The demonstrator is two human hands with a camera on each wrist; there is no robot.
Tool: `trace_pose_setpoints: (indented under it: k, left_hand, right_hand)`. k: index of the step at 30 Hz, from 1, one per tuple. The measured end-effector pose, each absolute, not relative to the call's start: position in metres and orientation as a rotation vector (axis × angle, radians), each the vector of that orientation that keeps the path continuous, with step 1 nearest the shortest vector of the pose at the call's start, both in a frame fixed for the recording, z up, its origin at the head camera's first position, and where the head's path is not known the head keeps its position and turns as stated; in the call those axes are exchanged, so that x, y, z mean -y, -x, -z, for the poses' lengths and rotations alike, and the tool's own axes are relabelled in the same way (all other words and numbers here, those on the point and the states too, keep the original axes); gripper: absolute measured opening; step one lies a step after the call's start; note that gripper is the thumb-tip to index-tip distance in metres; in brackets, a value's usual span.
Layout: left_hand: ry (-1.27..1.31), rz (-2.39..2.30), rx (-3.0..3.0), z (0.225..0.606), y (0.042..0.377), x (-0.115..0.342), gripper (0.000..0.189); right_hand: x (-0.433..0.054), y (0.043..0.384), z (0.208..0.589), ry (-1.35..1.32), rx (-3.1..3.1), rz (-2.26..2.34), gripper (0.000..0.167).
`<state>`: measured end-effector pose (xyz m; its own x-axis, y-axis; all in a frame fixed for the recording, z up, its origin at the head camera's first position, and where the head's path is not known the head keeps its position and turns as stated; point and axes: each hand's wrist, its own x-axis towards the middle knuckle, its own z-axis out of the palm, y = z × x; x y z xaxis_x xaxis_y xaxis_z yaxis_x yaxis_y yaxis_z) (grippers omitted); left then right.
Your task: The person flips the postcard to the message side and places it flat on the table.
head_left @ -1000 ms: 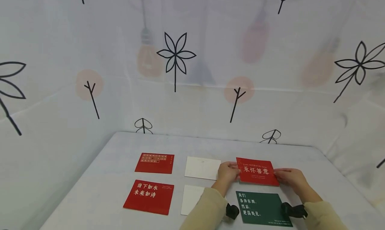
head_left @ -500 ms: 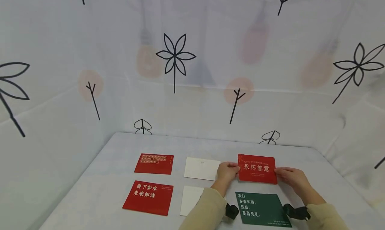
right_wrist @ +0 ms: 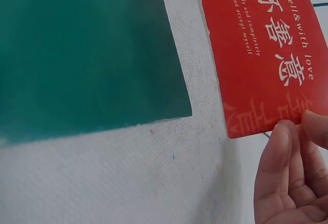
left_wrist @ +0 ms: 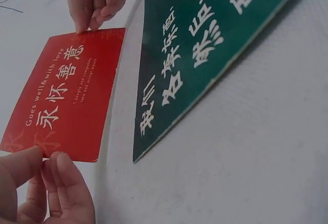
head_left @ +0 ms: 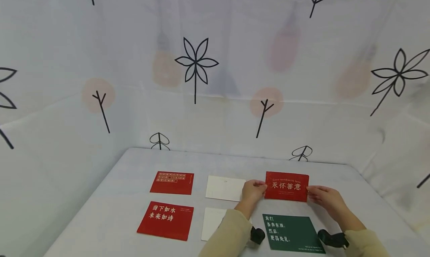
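Held red card [head_left: 286,187]: directly between your two hands, long axis running left to right from one to the other, face tilted towards you. Neither hand is nearer; you've got both on it. Left hand [head_left: 253,193] pinches the left short edge, right hand [head_left: 327,201] the right short edge, fingers narrowed on the card at each end. Looks angled up off the worktop [head_left: 111,223]; can't tell if the lower edge touches down.

Next out, green card [head_left: 293,234]: flat on your side of the red one, apart from it, lettering up. Your right wrist's black strap [head_left: 330,239] overlaps its right edge in the head view.

Left of your left hand, far white card [head_left: 223,188], flat, right end just by your knuckles. Near white card [head_left: 211,223] in front of it, partly hidden by your left sleeve [head_left: 226,234].

Leftmost, two more flat: gridded red card [head_left: 172,182] at the back, two-line red card [head_left: 166,221] nearer you. No containers in view.
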<state>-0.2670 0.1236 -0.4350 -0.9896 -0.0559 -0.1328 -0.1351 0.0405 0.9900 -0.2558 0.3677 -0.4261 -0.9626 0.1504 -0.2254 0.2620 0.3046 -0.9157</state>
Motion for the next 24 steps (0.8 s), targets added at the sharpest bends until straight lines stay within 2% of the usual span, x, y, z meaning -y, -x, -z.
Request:
trace_pose_setpoints:
  k: [3,10,24]
  left_hand:
    - [0.181,-2.166,-2.187,0.4352,0.2675,-0.1236,0.005]
    - [0.198,-2.204,-2.133,0.4353,0.2697,-0.1239,0.006]
    - [0.186,-2.37,-1.96,0.435,0.2702,-0.1231,0.013]
  right_hand:
    - [-0.3696,0.2557,0.4287,-0.344,-2.459,1.76,0.066]
    - [-0.3711,0.2541,0.4279,-0.28,-2.414,1.828,0.068]
    - [-0.3688,0.2496,0.4289,-0.287,-2.299,2.046,0.061]
